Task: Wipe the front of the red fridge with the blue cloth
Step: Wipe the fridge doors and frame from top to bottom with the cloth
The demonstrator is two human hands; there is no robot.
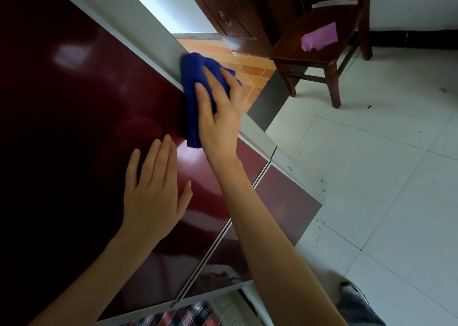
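The glossy dark red fridge (81, 117) fills the left of the view, with a grey edge strip along its right side. My right hand (220, 117) presses the folded blue cloth (195, 85) flat against the fridge front, right at that grey edge. The fingers lie spread over the cloth. My left hand (153, 192) rests flat on the red door below and left of the cloth, fingers together, holding nothing. A seam between upper and lower door runs under my right forearm.
A dark wooden chair (319, 40) with a pink cloth (319, 38) on its seat stands to the right on the white tiled floor (386, 177). A carved wooden door (233, 16) is beyond the fridge edge. A foot in a shoe (354, 298) shows at bottom right.
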